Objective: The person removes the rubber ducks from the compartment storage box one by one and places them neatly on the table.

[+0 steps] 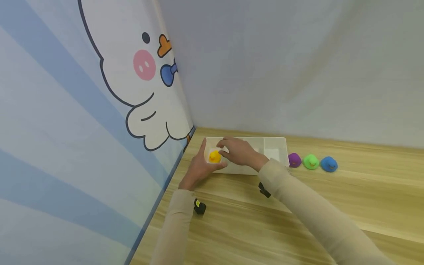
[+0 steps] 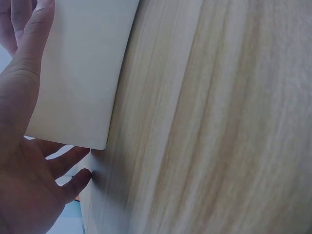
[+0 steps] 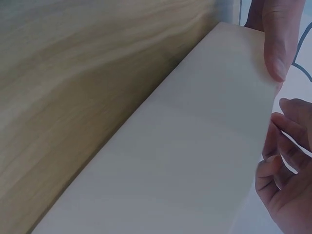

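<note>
A long white divided tray (image 1: 276, 146) lies on the wooden table, and a yellow toy duck (image 1: 214, 156) sits in its leftmost compartment. My left hand (image 1: 201, 167) rests at the tray's left end, fingers straight along the end wall and thumb against the front wall. Over that compartment is my right hand (image 1: 240, 151), its thumb and fingers loosely bent beside the duck with a gap between them. It appears to hold nothing. In the right wrist view the right hand (image 3: 292, 165) shows behind the tray's long wall (image 3: 180, 136). The duck is hidden from both wrist views.
Right of the tray, a purple duck (image 1: 294, 160), a green duck (image 1: 311, 162) and a blue duck (image 1: 329, 164) stand in a row. A printed cartoon curtain (image 1: 109, 147) borders the table's left; a pale curtain (image 1: 265, 70) hangs behind. Small black devices (image 1: 200, 207) sit by both wrists.
</note>
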`<state>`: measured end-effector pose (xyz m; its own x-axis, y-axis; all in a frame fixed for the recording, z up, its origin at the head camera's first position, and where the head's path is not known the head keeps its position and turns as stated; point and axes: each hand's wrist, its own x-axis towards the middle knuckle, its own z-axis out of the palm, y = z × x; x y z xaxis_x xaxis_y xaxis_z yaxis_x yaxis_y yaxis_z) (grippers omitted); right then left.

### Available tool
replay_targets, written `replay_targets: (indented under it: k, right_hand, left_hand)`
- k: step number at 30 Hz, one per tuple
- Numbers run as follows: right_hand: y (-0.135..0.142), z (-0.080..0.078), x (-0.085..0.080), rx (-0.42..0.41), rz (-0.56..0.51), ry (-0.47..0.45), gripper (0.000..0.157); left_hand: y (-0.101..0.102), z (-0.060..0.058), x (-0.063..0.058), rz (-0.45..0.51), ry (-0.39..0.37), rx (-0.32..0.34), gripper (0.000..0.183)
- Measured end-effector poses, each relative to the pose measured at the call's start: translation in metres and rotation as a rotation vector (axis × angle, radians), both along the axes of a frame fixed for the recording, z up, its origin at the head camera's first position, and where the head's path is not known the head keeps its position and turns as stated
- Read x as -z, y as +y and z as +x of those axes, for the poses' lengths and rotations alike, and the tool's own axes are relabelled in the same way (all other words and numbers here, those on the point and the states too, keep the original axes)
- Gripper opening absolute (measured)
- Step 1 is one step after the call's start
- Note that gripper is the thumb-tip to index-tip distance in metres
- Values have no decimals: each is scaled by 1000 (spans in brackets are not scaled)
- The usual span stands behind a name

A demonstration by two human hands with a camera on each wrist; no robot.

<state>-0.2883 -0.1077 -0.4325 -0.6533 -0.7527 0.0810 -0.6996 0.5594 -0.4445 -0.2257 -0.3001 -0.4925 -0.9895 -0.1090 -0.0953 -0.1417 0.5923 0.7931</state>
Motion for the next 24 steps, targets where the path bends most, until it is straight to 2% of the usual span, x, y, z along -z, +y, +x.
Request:
replay_targets:
  k: [6, 18, 24]
  right_hand:
    - [-8, -2, 1, -34, 6, -3, 35]
    - [-27, -5, 9, -16, 52, -31, 36]
    - [-33, -5, 8, 16, 84, -34, 34]
  left_hand:
    - [-1, 0, 1, 0, -6, -4, 130]
    - [-2, -1, 1, -45, 13, 13, 133]
    - [-3, -1, 0, -30, 17, 26, 130]
